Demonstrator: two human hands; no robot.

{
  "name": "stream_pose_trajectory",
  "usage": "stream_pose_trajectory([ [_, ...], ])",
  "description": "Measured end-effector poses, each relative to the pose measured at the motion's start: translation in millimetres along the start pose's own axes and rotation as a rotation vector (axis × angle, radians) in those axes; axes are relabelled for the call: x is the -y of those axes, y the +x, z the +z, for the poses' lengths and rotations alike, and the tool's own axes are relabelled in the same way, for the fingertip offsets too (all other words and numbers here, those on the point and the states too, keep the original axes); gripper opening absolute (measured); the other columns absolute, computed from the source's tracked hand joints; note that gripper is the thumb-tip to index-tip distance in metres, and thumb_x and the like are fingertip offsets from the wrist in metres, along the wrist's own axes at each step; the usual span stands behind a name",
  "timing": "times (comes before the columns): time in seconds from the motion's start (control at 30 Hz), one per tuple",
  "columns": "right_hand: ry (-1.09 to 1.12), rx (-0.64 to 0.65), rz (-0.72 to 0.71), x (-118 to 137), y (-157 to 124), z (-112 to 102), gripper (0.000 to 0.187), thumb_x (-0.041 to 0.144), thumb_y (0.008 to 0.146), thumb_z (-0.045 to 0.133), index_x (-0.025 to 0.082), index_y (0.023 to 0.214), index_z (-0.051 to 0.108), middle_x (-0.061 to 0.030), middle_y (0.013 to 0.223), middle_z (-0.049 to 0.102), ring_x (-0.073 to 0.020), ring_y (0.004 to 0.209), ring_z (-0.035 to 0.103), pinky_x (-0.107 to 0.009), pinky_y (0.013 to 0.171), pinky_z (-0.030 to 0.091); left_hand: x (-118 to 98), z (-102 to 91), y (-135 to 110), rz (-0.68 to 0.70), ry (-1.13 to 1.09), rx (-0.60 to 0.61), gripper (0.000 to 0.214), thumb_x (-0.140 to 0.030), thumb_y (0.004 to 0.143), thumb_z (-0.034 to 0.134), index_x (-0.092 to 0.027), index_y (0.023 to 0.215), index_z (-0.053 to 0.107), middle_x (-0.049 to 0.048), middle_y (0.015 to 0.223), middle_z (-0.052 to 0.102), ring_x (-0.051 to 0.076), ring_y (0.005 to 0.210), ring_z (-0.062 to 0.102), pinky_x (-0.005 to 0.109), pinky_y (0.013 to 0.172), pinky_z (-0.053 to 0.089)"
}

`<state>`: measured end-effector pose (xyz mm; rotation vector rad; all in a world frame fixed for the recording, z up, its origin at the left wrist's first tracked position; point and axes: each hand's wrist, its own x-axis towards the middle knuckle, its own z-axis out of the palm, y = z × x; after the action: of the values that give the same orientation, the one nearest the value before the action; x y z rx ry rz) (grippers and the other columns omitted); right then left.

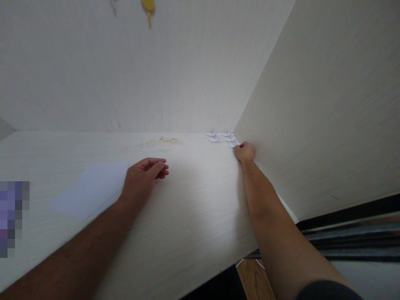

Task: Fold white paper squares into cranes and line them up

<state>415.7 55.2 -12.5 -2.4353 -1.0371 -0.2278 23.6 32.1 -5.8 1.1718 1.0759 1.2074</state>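
Several small white folded paper cranes (222,137) stand in the far right corner of a pale wooden desk (187,200). My right hand (245,152) reaches to that corner, fingers pinched on the nearest paper crane (234,143). My left hand (144,175) rests on the desk near the middle, fingers loosely curled and holding nothing. A sheet of white paper (90,187) lies flat just left of it, its edge close to my wrist.
A pale back wall (156,75) and a pale side panel (328,116) close in the desk. A brownish stain (164,141) marks the desk near the back. A yellow object (148,8) hangs at the top. A pixelated purple patch sits at the left edge.
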Motion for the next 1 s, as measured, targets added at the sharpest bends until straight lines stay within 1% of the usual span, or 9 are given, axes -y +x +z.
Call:
stream_pose_trajectory([
  [0.33, 0.050, -0.017, 0.017, -0.3, -2.2, -2.1, 0.021, 0.031, 0.081, 0.058, 0.015, 0.089, 0.071, -0.0145, 0.090, 0.074, -0.0235, 0.086, 0.066, -0.032, 0.078, 0.049, -1.7, 1.1, -1.4, 0.008, 0.013, -0.002, 0.028, -0.037, 0.070, 0.073, -0.015, 0.087, 0.071, 0.0057, 0.079, 0.071, 0.016, 0.067, 0.066, 0.031, 0.067, 0.056],
  [0.53, 0.155, -0.031, 0.056, -4.9, -18.5, -11.1, 0.017, 0.029, 0.078, 0.059, 0.015, 0.083, 0.069, -0.0123, 0.086, 0.073, -0.0222, 0.080, 0.065, -0.030, 0.075, 0.047, -4.4, 1.0, -1.4, -0.020, 0.022, 0.004, 0.028, -0.038, 0.070, 0.072, -0.015, 0.087, 0.070, 0.0054, 0.078, 0.071, 0.016, 0.067, 0.066, 0.029, 0.066, 0.055],
  [0.63, 0.235, -0.024, 0.056, -5.7, -34.6, -17.7, 0.015, 0.029, 0.076, 0.059, 0.016, 0.080, 0.066, -0.0089, 0.082, 0.073, -0.0202, 0.076, 0.063, -0.028, 0.071, 0.045, -2.1, 0.1, 0.2, 0.001, 0.017, 0.017, 0.028, -0.037, 0.070, 0.072, -0.015, 0.088, 0.070, 0.0051, 0.078, 0.071, 0.015, 0.068, 0.066, 0.028, 0.065, 0.053],
  [0.73, 0.324, 0.001, 0.042, -2.7, -57.0, -23.9, 0.013, 0.031, 0.075, 0.059, 0.018, 0.076, 0.063, -0.0053, 0.077, 0.071, -0.0180, 0.073, 0.062, -0.026, 0.068, 0.044, 1.3, -0.5, 2.7, 0.006, 0.013, 0.035, 0.030, -0.038, 0.070, 0.072, -0.014, 0.088, 0.070, 0.0051, 0.078, 0.070, 0.015, 0.067, 0.065, 0.028, 0.066, 0.053],
  [0.87, 0.436, 0.052, -0.001, 9.1, -97.1, -30.7, 0.015, 0.035, 0.074, 0.059, 0.021, 0.068, 0.059, -0.0013, 0.071, 0.069, -0.0169, 0.069, 0.059, -0.026, 0.066, 0.042, 2.6, -0.1, 4.8, 0.031, 0.023, 0.037, 0.031, -0.040, 0.069, 0.072, -0.013, 0.083, 0.069, 0.0035, 0.071, 0.067, 0.013, 0.061, 0.061, 0.026, 0.061, 0.049],
  [1.0, 0.529, 0.105, -0.053, 25.4, -141.5, -38.7, 0.015, 0.034, 0.072, 0.058, 0.022, 0.064, 0.057, 0.0017, 0.064, 0.064, -0.0155, 0.064, 0.057, -0.025, 0.062, 0.040, 0.6, -0.2, 2.5, 0.053, 0.092, 0.006, 0.029, -0.039, 0.066, 0.069, -0.014, 0.079, 0.068, 0.0012, 0.066, 0.064, 0.011, 0.056, 0.054, 0.024, 0.055, 0.042],
])
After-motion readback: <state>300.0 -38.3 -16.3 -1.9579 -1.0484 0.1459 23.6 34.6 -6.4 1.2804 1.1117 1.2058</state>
